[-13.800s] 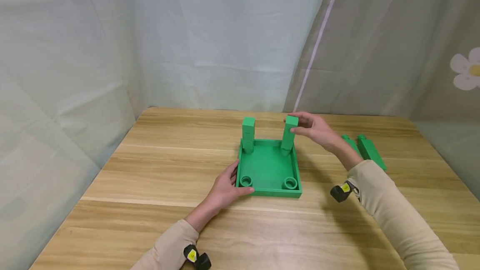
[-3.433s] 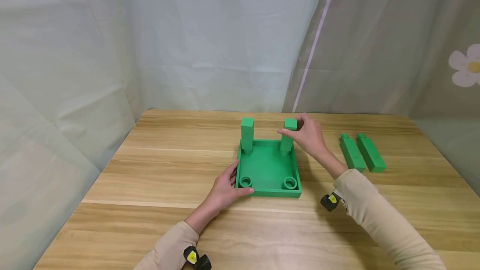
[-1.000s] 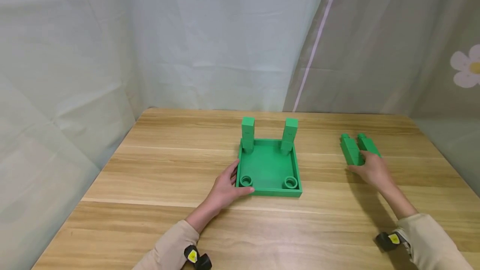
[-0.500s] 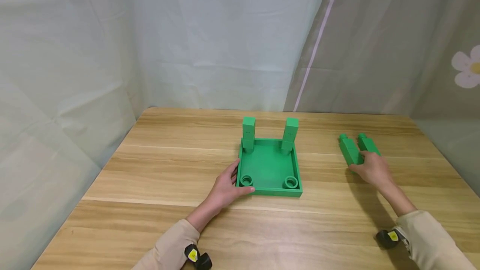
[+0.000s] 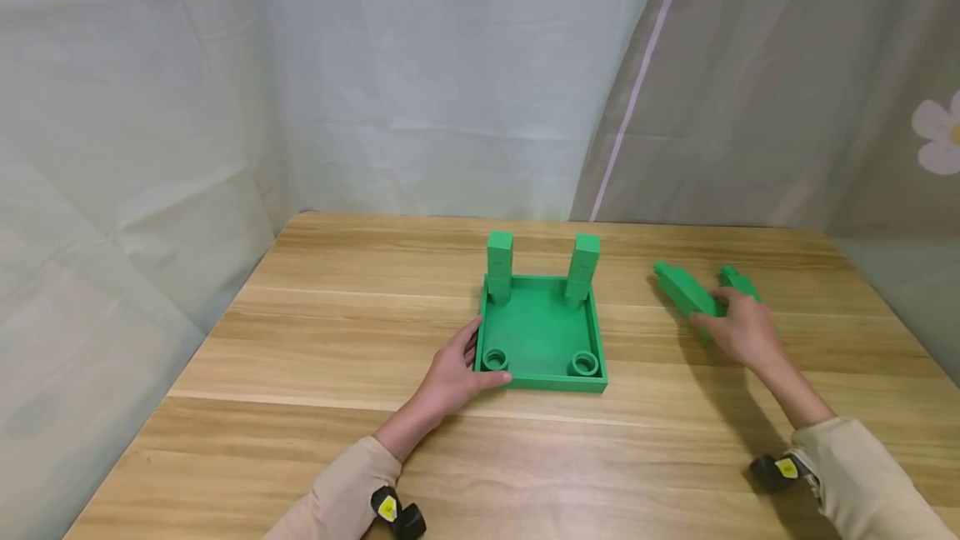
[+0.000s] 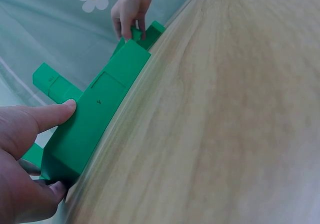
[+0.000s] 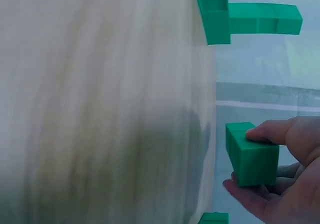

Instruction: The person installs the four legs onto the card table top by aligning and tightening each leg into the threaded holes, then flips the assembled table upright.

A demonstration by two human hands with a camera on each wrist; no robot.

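1. Lifting the green leg [image 5: 686,292] in your right hand [image 5: 738,332], keep thumb and fingers clamped on its square end — it is clear of the table [image 5: 300,340], right of the green tray [image 5: 542,333].
2. Keep your left hand [image 5: 453,373] gripping the tray's near-left corner so the 2 empty sockets [image 5: 494,357] stay put.
3. Judge the peg end carefully — your hand hides part of the leg, and the other loose leg [image 5: 738,282] is mostly covered.
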